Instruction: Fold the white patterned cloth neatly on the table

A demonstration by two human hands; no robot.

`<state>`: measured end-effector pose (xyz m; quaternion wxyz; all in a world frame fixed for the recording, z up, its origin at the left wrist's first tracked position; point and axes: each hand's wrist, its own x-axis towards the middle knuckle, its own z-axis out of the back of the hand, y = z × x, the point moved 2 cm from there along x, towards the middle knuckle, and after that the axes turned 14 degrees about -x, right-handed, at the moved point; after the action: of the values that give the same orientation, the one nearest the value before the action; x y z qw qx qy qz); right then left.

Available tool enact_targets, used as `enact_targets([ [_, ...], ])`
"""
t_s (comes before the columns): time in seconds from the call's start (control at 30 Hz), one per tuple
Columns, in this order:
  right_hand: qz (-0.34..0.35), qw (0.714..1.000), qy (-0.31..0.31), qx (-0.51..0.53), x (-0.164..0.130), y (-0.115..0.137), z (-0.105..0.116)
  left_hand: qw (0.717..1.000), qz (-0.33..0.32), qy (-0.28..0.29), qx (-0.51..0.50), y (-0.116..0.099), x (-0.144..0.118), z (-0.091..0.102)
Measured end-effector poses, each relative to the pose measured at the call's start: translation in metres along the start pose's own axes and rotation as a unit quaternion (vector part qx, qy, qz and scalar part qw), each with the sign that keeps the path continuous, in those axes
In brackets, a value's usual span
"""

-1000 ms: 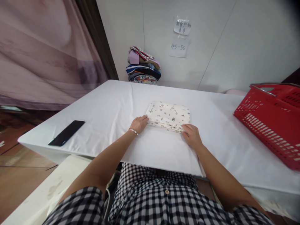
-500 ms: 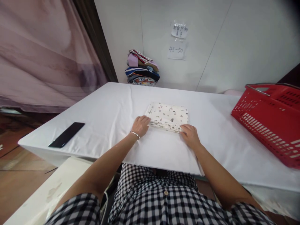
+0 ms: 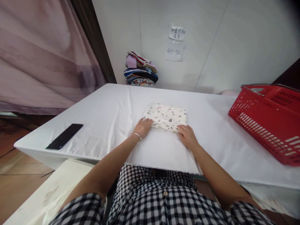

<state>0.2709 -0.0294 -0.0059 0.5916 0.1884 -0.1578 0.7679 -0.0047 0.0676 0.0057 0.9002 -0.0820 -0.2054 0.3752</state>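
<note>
A white cloth with small printed motifs (image 3: 166,113) lies folded into a flat rectangle on the white-covered table (image 3: 211,131). Its stacked layers show along the near edge. My left hand (image 3: 142,127) rests at the near left corner, palm down, fingers stretched out and their tips on the cloth. At the near right corner lies my right hand (image 3: 188,136), its fingers extended over the edge. Neither hand lifts the cloth. The right thumb is partly hidden.
A black phone (image 3: 65,136) lies on the table at the left. To the right stands a red plastic basket (image 3: 269,122). Several folded fabrics (image 3: 141,70) are stacked by the wall beyond the far edge. A white surface (image 3: 58,184) sits lower, near my left arm.
My left hand has flattened and slid slightly inward onto the near left corner. The right fingers have eased flatter along the edge. The view has shifted a little; the cloth stays folded.
</note>
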Motion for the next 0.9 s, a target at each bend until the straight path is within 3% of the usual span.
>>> enact_targets([
  [0.17, -0.011, 1.000, -0.017, 0.005, 0.001, 0.000, 0.000, 1.000, -0.009, -0.027, 0.009, -0.015, 0.002, -0.001],
  [0.37, -0.014, 1.000, -0.022, 0.001, 0.001, 0.002, 0.002, 1.000, 0.004, 0.002, 0.017, -0.016, 0.005, -0.011],
  [0.5, -0.006, 0.999, -0.030, -0.025, 0.007, 0.016, 0.006, 1.000, 0.013, 0.010, 0.013, -0.012, 0.006, -0.014],
  [0.67, 0.041, 0.999, 0.022, -0.026, 0.019, 0.037, 0.003, 0.999, 0.027, 0.016, 0.008, -0.011, 0.007, -0.015],
  [0.9, 0.029, 1.000, 0.009, -0.003, 0.012, 0.022, 0.002, 1.000, 0.025, -0.002, -0.009, -0.006, 0.002, -0.009],
])
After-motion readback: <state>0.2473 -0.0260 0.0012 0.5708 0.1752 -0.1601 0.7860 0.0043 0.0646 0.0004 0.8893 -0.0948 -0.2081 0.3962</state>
